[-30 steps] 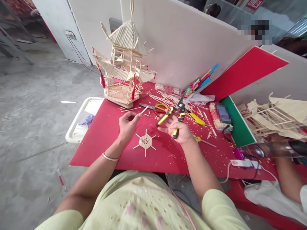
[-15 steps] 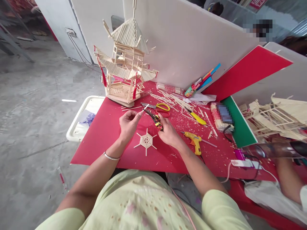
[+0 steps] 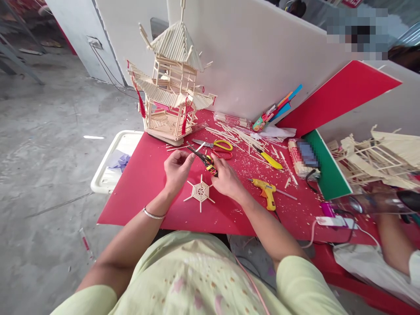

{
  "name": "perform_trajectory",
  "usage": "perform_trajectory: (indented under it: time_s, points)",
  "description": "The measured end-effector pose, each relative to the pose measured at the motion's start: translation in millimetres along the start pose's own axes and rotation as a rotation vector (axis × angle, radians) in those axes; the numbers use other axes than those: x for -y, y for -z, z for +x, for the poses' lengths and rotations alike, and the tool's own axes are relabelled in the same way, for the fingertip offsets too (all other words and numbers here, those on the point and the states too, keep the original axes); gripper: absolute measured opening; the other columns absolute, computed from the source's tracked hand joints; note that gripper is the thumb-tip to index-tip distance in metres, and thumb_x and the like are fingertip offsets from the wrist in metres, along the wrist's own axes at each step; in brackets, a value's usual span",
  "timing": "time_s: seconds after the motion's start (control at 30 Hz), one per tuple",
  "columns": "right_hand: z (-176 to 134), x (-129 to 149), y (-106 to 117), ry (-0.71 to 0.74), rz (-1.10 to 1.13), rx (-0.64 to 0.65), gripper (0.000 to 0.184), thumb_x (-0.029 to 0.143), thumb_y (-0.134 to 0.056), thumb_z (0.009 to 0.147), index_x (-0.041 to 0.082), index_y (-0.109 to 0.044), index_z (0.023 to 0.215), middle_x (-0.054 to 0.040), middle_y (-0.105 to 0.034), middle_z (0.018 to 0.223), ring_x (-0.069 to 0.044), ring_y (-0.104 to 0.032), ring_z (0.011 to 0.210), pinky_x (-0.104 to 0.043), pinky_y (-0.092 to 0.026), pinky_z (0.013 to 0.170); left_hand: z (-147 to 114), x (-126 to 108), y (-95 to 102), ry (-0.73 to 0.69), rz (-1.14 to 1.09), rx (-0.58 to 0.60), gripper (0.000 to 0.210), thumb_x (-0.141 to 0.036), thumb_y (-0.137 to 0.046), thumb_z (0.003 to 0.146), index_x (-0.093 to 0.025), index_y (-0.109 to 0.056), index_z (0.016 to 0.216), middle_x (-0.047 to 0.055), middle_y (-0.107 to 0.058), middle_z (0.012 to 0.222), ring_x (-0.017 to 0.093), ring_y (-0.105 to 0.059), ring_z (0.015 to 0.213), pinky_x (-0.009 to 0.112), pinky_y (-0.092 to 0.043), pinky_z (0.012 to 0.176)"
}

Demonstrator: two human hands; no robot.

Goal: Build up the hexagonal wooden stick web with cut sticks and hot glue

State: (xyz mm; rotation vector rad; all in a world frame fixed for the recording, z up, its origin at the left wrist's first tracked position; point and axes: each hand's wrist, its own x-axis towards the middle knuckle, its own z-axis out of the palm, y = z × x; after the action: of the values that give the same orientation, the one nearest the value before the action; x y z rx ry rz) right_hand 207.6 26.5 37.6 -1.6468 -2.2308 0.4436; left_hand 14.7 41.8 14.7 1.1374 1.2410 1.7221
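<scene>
My left hand (image 3: 177, 168) is closed in a pinch on a thin wooden stick (image 3: 200, 146), whose pale end sticks out past the fingertips. My right hand (image 3: 227, 176) grips a pair of pliers (image 3: 208, 164) with yellow, red and black handles. The dark jaws point up and left, across the stick close to my left fingertips. Below and between my hands, a small hexagonal web of sticks (image 3: 200, 191) with spokes lies flat on the red tabletop (image 3: 138, 192). Scissors (image 3: 222, 145) with yellow and red handles lie just beyond the pliers.
A stick pagoda model (image 3: 173, 83) stands at the back left. Loose sticks (image 3: 234, 133), a yellow utility knife (image 3: 271, 160) and a glue gun (image 3: 266, 192) lie to the right. A white bin (image 3: 100, 175) stands left of the table. Another person's arm (image 3: 393, 236) is at far right.
The pliers have shifted left and swung their jaws further across the stick, nearer my left fingers. My right hand moved slightly left with them; my left hand stays nearly in place.
</scene>
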Motion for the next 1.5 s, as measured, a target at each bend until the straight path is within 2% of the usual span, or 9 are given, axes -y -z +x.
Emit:
perform_trajectory:
  time_s: [0.13,0.23,0.43,0.53,0.63,0.9,1.13,1.27,1.5]
  points:
    - [0,-1,-2,0.081,-0.049,-0.096,0.063,0.027,-0.064,0.089,0.019,-0.047,0.149,-0.0178,-0.065,0.129,-0.038,-0.06,0.124,-0.06,-0.044,0.111,-3,-2,0.0,-0.125,0.083,0.033,0.029,-0.046,-0.079,0.085,-0.019,-0.071,0.078,0.002,-0.061,0.072,0.012,-0.047,0.063,0.026,-0.039,0.058]
    - [1,-3,-6,0.122,0.021,-0.132,0.055,0.03,-0.064,0.09,0.017,-0.05,0.142,-0.0173,-0.065,0.124,-0.034,-0.061,0.119,-0.053,-0.048,0.107,-6,-4,-0.5,-0.214,0.135,0.085,0.021,-0.042,-0.074,0.089,-0.021,-0.079,0.089,0.005,-0.067,0.079,0.015,-0.053,0.068,0.028,-0.044,0.065]
    - [3,-8,-8,0.096,-0.017,-0.102,0.045,0.026,-0.063,0.09,0.018,-0.053,0.133,-0.014,-0.065,0.112,-0.032,-0.062,0.109,-0.049,-0.053,0.099,-7,-1,0.3,-0.21,0.124,0.141,0.022,-0.038,-0.068,0.093,-0.021,-0.077,0.084,0.003,-0.062,0.071,0.015,-0.053,0.065,0.029,-0.043,0.065]
    - [4,-15,-10,0.135,-0.02,-0.096,0.055,0.019,-0.061,0.089,0.019,-0.047,0.142,-0.0151,-0.061,0.124,-0.032,-0.058,0.121,-0.05,-0.05,0.105,-4,2,0.7,-0.157,0.104,0.162,0.028,-0.04,-0.068,0.092,-0.02,-0.071,0.073,0.002,-0.058,0.066,0.015,-0.048,0.062,0.028,-0.041,0.063]
    - [3,-20,-9,0.168,-0.015,-0.094,0.063,0.021,-0.062,0.089,0.02,-0.042,0.148,-0.0165,-0.057,0.131,-0.034,-0.054,0.128,-0.051,-0.05,0.107,-2,1,0.1,-0.085,0.06,0.193,0.033,-0.042,-0.069,0.089,-0.019,-0.066,0.066,0.003,-0.058,0.064,0.015,-0.049,0.062,0.028,-0.04,0.062]
    - [0,-19,-5,0.1,-0.063,-0.089,0.043,0.041,-0.066,0.093,0.019,-0.056,0.129,-0.0131,-0.065,0.104,-0.032,-0.061,0.099,-0.049,-0.053,0.092,-4,1,-1.5,0.044,-0.045,0.276,0.035,-0.046,-0.075,0.085,-0.018,-0.068,0.066,0.0,-0.051,0.059,0.01,-0.039,0.054,0.025,-0.034,0.052]
    - [1,-34,-2,0.183,-0.058,-0.068,0.054,0.029,-0.062,0.093,0.019,-0.047,0.144,-0.0155,-0.059,0.123,-0.033,-0.058,0.119,-0.05,-0.051,0.102,0,10,-0.2,0.218,-0.173,0.411,0.037,-0.053,-0.078,0.08,-0.017,-0.073,0.077,-0.002,-0.048,0.058,0.007,-0.033,0.05,0.023,-0.023,0.047]
    - [-3,-37,3,0.186,-0.134,-0.084,0.057,0.025,-0.062,0.09,0.016,-0.047,0.144,-0.0174,-0.059,0.122,-0.034,-0.058,0.115,-0.05,-0.051,0.101,1,5,0.7,0.334,-0.285,0.481,0.039,-0.053,-0.082,0.076,-0.016,-0.071,0.079,-0.004,-0.045,0.057,0.005,-0.029,0.048,0.022,-0.019,0.046]
    - [-8,-29,4,0.126,-0.173,-0.047,0.04,0.023,-0.06,0.092,0.015,-0.053,0.131,-0.0149,-0.065,0.112,-0.031,-0.061,0.106,-0.045,-0.052,0.094,-1,-1,0.8,0.41,-0.334,0.55,0.041,-0.053,-0.083,0.076,-0.016,-0.065,0.077,-0.006,-0.042,0.055,0.004,-0.025,0.045,0.02,-0.017,0.044]
